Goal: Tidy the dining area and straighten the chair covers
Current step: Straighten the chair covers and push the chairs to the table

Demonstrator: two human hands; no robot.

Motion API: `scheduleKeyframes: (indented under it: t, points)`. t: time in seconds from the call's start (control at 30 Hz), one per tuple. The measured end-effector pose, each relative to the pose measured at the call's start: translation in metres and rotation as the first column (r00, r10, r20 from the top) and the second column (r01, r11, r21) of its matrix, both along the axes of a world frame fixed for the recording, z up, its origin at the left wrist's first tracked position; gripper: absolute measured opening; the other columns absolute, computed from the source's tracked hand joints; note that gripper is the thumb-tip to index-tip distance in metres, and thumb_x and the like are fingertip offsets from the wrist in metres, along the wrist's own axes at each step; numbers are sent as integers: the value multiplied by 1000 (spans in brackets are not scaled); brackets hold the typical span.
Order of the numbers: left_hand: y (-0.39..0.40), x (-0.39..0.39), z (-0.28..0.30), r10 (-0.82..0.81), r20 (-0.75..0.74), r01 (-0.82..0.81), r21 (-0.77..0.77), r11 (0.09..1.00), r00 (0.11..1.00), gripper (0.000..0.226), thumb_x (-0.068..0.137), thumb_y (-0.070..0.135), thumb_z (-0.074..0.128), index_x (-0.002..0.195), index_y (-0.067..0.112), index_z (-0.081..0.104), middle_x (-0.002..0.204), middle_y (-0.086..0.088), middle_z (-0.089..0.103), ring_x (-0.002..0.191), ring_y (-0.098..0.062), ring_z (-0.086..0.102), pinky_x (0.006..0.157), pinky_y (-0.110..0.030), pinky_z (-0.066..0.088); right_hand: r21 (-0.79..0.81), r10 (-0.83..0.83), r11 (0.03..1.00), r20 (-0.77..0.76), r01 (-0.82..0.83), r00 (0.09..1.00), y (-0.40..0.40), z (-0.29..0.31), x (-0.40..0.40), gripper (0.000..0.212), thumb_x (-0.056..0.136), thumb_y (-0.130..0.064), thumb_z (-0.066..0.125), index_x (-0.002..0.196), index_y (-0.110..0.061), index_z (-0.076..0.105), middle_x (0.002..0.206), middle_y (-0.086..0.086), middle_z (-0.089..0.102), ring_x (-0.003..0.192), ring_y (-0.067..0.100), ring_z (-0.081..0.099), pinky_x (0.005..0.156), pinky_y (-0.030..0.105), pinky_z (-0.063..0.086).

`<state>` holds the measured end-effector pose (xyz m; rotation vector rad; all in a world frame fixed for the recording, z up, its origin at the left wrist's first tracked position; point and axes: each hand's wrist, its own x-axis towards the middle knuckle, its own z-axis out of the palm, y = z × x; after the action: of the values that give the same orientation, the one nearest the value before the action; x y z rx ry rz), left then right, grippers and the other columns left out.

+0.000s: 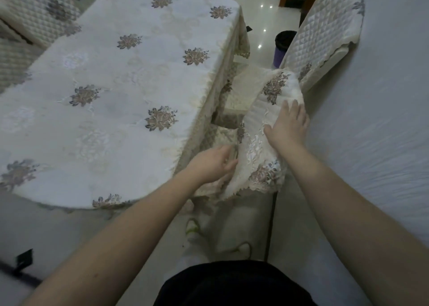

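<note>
Between the table and the wall, a chair back carries a cream embroidered cover, and both hands are on it. At the cover's near left edge the left hand curls its fingers and thumb around the hem, pinching the cloth where it hangs beside the chair's quilted side; the grip is closed on the fabric, though the fingertips themselves are tucked under the fold and cannot be seen. Higher up, the right hand lies flat, palm down, on the cover's upper part, with fingers spread apart and straight and the thumb splayed to the left; it presses on the cloth rather than gripping it. Both forearms reach forward from the bottom of the view, bare, the left angling up from the lower left, the right from the lower right, so they converge on the chair. Flower motifs show on the cover above the right hand and near the scalloped lower hem, which hangs loose and rumpled. A matching flowered cloth covers the table, whose edge drops just left of the chair. Farther back, a second chair in a quilted cover stands against the wall, with a dark bin on the glossy floor just beside it
</note>
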<state>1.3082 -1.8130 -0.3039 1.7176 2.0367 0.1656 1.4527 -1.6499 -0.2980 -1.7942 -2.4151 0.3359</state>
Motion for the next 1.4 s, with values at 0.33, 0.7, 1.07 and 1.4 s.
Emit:
scheduleKeyframes:
  t: [0.33,0.7,1.07,1.4]
  points:
    - [-129,-109,26,198,-234,-173,123,977,952,61,98,46,39,151,22,23,149,-3,39,131,-22,41,99,-39,39,50,402,915,-182,-400,897,-106,28,-54,61,92,-34,47,147,-14,29,149,10,35,133,31,34,109,47,28]
    - [-337,-180,57,467,-377,-420,206,884,800,65,89,58,23,142,26,42,151,-2,38,142,-27,27,113,-51,21,105,716,693,12,-713,698,-291,43,-186,60,95,-43,42,148,-19,28,154,8,29,140,26,25,114,42,20]
    - [-509,-222,61,744,-418,-732,228,642,522,64,87,55,31,134,18,51,139,-13,52,131,-34,44,108,-56,31,116,926,364,64,-924,372,-449,42,-309,61,95,-53,28,145,-19,36,150,7,37,138,26,31,113,43,23]
    - [-576,-301,56,831,-387,-797,300,524,400,59,91,54,34,136,20,51,141,-7,51,132,-28,44,107,-50,33,126,983,173,42,-977,179,-483,24,-423,58,89,-45,34,136,-14,49,139,12,50,129,31,44,105,46,35]
